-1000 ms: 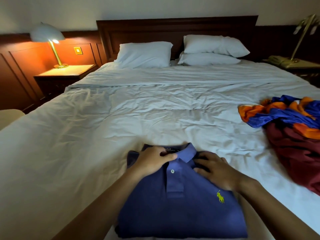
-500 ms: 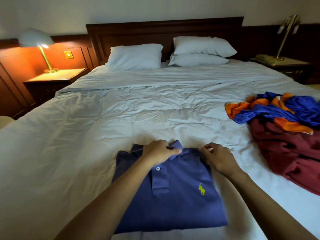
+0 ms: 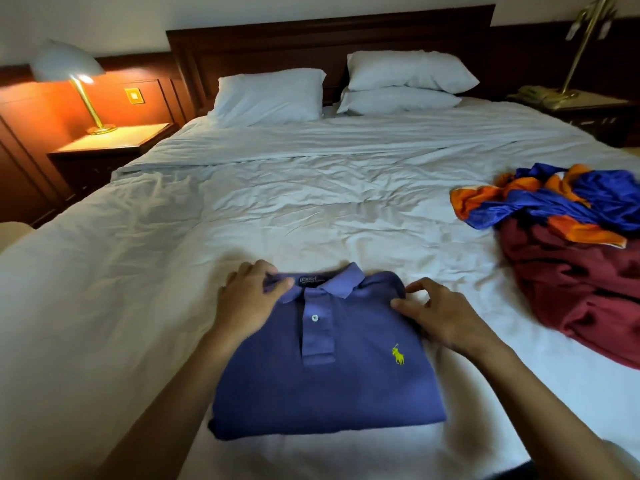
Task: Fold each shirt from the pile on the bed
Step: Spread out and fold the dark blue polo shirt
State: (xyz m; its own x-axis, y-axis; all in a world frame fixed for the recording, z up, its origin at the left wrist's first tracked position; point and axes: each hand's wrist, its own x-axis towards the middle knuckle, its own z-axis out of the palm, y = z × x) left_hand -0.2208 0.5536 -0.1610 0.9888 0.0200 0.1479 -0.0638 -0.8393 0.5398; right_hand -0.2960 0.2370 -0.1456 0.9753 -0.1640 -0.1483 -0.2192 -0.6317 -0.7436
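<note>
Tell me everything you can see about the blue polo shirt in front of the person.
The blue polo shirt looks like knit cotton, with a lighter collar, one white button and a small yellow logo on the chest. It lies folded into a rectangle, front up, flat on the white bed sheet. The left hand grips its shoulder beside the collar; the right hand touches the other shoulder with its fingers.

Matt knitted cloth polo shirt [image 3: 346, 386]; creased matt white bed sheet [image 3: 277, 209]; glossy, satin-smooth jersey [image 3: 571, 202] at three o'clock; polished dark wood headboard [image 3: 311, 39] at twelve.
</note>
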